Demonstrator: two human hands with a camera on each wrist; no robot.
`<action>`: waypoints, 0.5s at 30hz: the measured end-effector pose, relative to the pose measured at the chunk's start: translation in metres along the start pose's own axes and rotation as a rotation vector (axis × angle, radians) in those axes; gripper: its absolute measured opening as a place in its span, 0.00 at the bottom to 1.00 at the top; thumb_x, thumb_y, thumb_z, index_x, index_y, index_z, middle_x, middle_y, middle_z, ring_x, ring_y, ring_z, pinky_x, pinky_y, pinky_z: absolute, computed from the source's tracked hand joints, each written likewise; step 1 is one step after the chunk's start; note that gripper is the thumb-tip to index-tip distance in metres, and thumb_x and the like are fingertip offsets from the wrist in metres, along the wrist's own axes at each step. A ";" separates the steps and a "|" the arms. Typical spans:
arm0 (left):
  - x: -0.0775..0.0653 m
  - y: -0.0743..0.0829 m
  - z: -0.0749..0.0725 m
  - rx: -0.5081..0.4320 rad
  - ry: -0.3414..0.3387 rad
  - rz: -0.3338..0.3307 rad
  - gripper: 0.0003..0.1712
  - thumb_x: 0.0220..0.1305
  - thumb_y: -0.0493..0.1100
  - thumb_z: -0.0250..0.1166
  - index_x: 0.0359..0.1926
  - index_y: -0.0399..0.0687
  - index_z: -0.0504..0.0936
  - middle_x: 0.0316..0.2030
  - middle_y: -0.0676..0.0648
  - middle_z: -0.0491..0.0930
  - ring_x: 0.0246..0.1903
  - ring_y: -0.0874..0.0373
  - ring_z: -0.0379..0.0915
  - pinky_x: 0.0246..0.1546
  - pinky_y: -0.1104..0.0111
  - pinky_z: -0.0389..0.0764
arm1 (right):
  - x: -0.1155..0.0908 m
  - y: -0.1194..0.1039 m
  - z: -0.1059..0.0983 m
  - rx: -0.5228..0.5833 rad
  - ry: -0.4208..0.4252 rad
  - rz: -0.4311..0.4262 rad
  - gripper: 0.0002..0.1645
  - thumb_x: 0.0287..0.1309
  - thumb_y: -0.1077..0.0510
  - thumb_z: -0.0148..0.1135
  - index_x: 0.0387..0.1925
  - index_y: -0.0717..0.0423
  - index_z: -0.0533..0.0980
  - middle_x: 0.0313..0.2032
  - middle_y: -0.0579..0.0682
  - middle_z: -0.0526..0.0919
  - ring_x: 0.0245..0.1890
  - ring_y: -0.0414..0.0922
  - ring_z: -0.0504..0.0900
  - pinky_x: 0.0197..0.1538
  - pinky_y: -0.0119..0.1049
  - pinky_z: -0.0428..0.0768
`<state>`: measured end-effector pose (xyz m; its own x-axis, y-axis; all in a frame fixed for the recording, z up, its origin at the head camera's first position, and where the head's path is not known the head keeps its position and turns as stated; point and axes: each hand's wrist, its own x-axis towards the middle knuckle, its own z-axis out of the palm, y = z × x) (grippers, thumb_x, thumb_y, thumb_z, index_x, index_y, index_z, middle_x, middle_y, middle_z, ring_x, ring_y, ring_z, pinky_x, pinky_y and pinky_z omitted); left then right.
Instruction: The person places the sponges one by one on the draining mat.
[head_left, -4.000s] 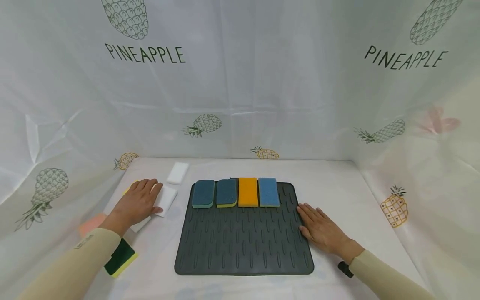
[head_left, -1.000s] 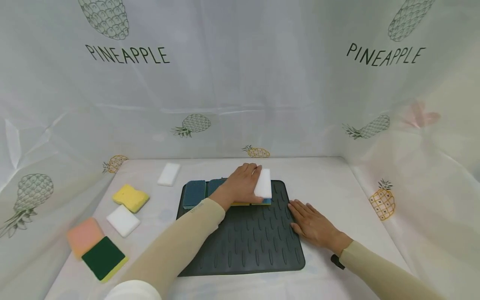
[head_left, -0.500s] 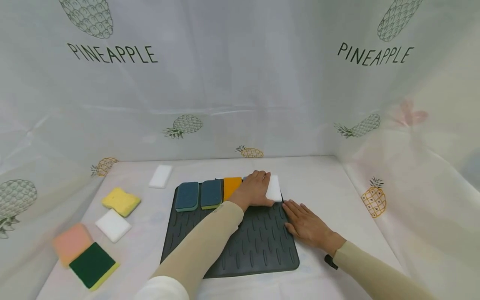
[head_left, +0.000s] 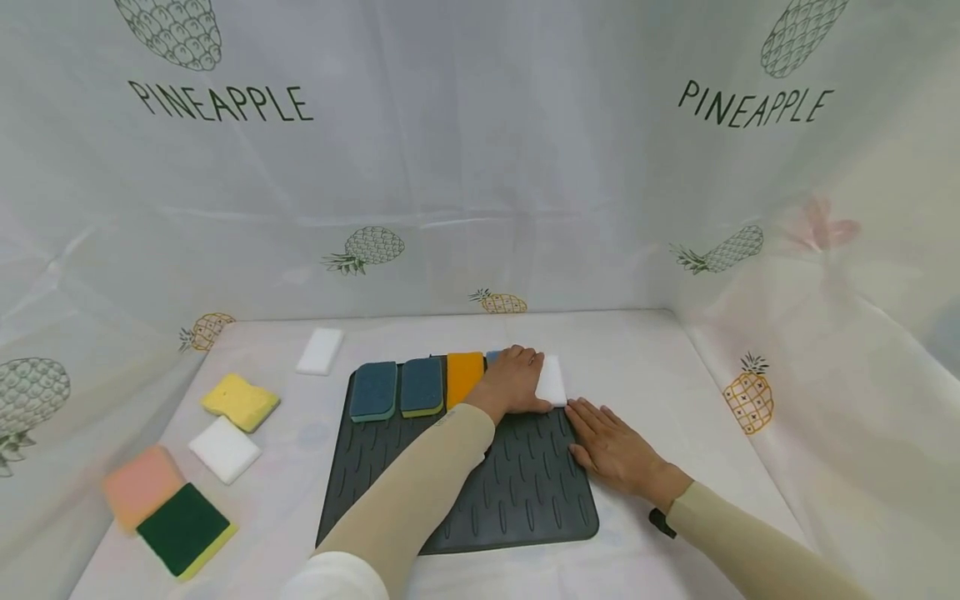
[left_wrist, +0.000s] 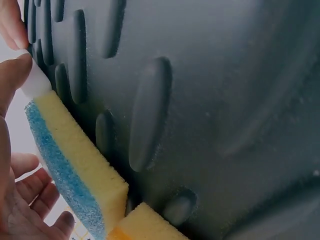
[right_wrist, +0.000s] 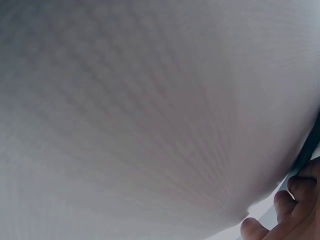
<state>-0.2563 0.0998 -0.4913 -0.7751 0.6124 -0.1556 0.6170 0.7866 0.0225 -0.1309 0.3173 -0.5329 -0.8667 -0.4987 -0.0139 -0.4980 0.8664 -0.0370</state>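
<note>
My left hand [head_left: 513, 383] holds a white sponge [head_left: 551, 381] at the far right end of a sponge row on the dark ribbed mat [head_left: 517, 492]. In the left wrist view, the thumb touches the white sponge [left_wrist: 36, 80], which meets the end of a blue-and-yellow sponge [left_wrist: 80, 155]. That blue sponge [head_left: 492, 357] is mostly covered by the hand in the head view. Left of it are an orange sponge [head_left: 463, 375] and two dark blue sponges, one [head_left: 422, 386] nearer the orange. My right hand [head_left: 618, 454] rests with extended fingers along the mat's right edge.
On the table's left side lie a yellow sponge [head_left: 240, 402], a white sponge [head_left: 225, 450], a pink sponge [head_left: 142, 483] and a dark green sponge [head_left: 183, 529]. Another white one [head_left: 320, 351] lies behind the mat's left corner. A pineapple-print sheet [head_left: 420, 167] hangs around the table.
My left hand has carried a white sponge from the left side to the right end of the row, shifting slightly right lately. The right hand stays at the mat's edge; the head view has shifted.
</note>
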 end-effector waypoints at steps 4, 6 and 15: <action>-0.001 0.001 0.000 0.007 -0.005 -0.012 0.58 0.66 0.77 0.62 0.83 0.46 0.59 0.79 0.46 0.63 0.79 0.50 0.57 0.81 0.57 0.58 | 0.000 0.000 -0.001 0.015 0.001 0.002 0.40 0.80 0.44 0.51 0.79 0.67 0.60 0.79 0.62 0.63 0.80 0.59 0.61 0.78 0.60 0.65; -0.002 0.001 -0.001 0.023 -0.005 -0.014 0.58 0.66 0.77 0.61 0.83 0.46 0.59 0.79 0.47 0.63 0.79 0.51 0.57 0.81 0.58 0.58 | 0.000 -0.001 -0.001 0.022 -0.005 0.004 0.41 0.80 0.44 0.51 0.79 0.67 0.60 0.79 0.62 0.62 0.81 0.59 0.61 0.78 0.60 0.65; -0.004 0.004 0.001 0.042 0.000 -0.009 0.58 0.68 0.78 0.59 0.83 0.46 0.58 0.81 0.46 0.59 0.80 0.51 0.54 0.82 0.58 0.56 | -0.001 -0.002 -0.001 0.003 -0.009 0.008 0.40 0.81 0.43 0.50 0.79 0.66 0.60 0.80 0.61 0.62 0.81 0.59 0.61 0.78 0.59 0.65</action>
<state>-0.2505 0.0999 -0.4919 -0.7809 0.6049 -0.1560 0.6148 0.7884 -0.0201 -0.1293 0.3165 -0.5315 -0.8703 -0.4919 -0.0233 -0.4909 0.8703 -0.0400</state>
